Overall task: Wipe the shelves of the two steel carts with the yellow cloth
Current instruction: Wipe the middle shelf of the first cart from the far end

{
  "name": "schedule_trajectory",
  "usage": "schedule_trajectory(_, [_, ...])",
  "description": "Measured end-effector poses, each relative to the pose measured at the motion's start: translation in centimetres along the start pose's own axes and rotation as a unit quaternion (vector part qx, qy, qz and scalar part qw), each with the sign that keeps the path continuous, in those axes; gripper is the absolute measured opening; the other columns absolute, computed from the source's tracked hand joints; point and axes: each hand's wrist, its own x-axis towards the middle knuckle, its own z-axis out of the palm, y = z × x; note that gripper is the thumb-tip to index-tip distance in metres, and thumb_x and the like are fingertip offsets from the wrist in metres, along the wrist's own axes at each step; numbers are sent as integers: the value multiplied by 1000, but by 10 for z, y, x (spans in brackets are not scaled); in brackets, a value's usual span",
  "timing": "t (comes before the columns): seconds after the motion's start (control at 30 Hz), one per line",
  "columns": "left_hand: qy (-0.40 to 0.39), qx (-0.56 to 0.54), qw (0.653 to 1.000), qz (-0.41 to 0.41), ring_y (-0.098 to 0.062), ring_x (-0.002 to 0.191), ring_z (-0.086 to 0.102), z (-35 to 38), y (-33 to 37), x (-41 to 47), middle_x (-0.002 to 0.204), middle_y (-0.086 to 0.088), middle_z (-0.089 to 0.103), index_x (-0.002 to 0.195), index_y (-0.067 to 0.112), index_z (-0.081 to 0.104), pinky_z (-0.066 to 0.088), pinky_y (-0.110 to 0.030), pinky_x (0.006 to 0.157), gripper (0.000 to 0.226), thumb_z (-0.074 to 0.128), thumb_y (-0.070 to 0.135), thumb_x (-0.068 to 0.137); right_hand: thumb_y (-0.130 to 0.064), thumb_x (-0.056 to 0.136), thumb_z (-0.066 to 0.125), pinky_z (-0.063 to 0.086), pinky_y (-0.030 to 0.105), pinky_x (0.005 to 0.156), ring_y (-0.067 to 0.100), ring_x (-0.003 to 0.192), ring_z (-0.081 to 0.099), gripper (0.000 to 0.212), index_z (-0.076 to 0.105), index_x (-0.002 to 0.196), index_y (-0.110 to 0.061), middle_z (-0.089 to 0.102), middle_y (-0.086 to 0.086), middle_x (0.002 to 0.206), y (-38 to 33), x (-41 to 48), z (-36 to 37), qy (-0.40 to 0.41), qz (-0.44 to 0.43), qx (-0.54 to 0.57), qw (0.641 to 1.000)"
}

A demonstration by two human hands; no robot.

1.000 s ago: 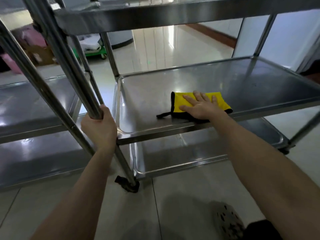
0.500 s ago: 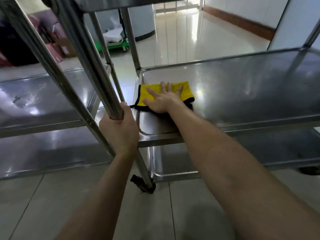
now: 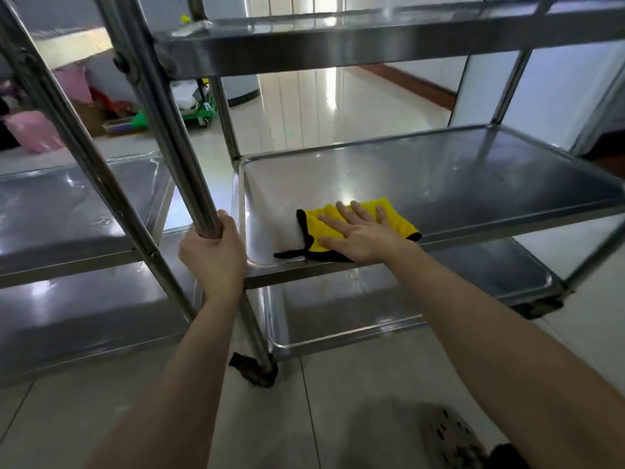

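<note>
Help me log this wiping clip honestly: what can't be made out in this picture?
- Head view: the shelf under the yellow cloth and the right hand; they cover it, so its cleanliness is unknown.
- Head view: the top shelf surface, seen edge-on from below.
- Head view: the post where the left hand wraps it.
- Head view: the left cart, cut off by the frame edge.

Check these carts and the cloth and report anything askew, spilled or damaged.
Nothing stands out. The yellow cloth lies flat under the right hand on the middle shelf, near its front edge. The left hand grips the upright post. Shelves look level and undented.
</note>
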Motion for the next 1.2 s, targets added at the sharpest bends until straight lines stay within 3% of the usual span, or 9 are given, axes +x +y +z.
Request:
schedule_trajectory(0.13, [-13, -3, 1000, -11, -17, 62, 68, 1, -3, 1, 70, -11, 69, 72, 11, 65, 53, -28, 60, 41, 64, 45, 95, -101, 81, 12, -14, 75, 121, 30, 164, -19, 89, -1, 161, -65, -15, -1, 180, 16, -18, -6, 24, 117, -23, 993])
schedule_trajectory(0.27, [-9, -13, 1000, 2, -9, 57, 62, 3, -4, 2, 65, -6, 65, 68, 19, 60, 51, -26, 58, 39, 63, 48, 94, -100, 84, 15, -10, 80, 119, 33, 165, -12, 83, -2, 159, -68, -8, 2, 181, 8, -17, -7, 12, 143, 9, 990])
schedule_trajectory(0.4, [-7, -17, 1000, 2, -7, 60, 66, 3, -6, 2, 68, -6, 67, 71, 17, 64, 49, -12, 58, 35, 65, 43, 95, -101, 83, 18, -11, 82, 118, 33, 165, -16, 83, -5, 157, -70, -13, 0, 180, 14, -9, -9, -12, 135, 19, 991])
schedule_trajectory(0.53, [7, -6, 1000, -2, -3, 50, 49, 5, -6, 0, 58, 6, 48, 63, 22, 45, 40, -10, 51, 44, 66, 42, 96, -104, 79, 15, -15, 83, 115, 32, 164, -21, 87, -7, 156, -71, -17, -1, 179, 30, 14, -11, -22, 131, 22, 991])
schedule_trajectory(0.67, [8, -13, 1000, -11, -14, 57, 50, 4, -8, -2, 62, -3, 47, 67, 19, 44, 46, -31, 57, 45, 66, 41, 99, -107, 74, 10, -12, 84, 115, 33, 165, -18, 91, -7, 156, -71, -14, -1, 180, 47, 49, -16, -7, 127, 13, 992])
schedule_trajectory(0.77, [22, -24, 999, -5, -17, 56, 50, 6, -7, -3, 60, 0, 46, 66, 23, 44, 48, -36, 55, 45, 68, 39, 100, -108, 71, 7, -12, 86, 114, 36, 165, -16, 93, -7, 155, -71, -12, 2, 180, 42, 84, -18, -4, 113, 0, 994])
schedule_trajectory(1.0, [44, -20, 999, -7, -25, 53, 49, 5, -9, 1, 54, -4, 45, 54, 28, 47, 46, -42, 55, 48, 67, 45, 94, -97, 86, 14, -18, 89, 108, 40, 164, -16, 87, 0, 163, -61, -12, 6, 180, -84, 151, -17, -18, -36, -18, 999])
schedule_trajectory(1.1, [63, 4, 998, 1, -26, 53, 51, 3, -7, 3, 56, -16, 48, 58, 20, 46, 49, -45, 54, 48, 67, 45, 94, -88, 94, 17, -17, 86, 112, 36, 165, -14, 78, -2, 164, -59, -12, 1, 180, -125, 133, -5, -21, -147, -27, 989])
schedule_trajectory(1.2, [66, 4, 998, -19, -27, 53, 50, 0, -7, 6, 61, -29, 48, 63, 12, 46, 50, -52, 52, 50, 68, 45, 93, -75, 104, 25, -16, 76, 121, 25, 166, -14, 64, 4, 163, -63, -8, -6, 180, -108, 97, -3, -34, -294, -22, 955])
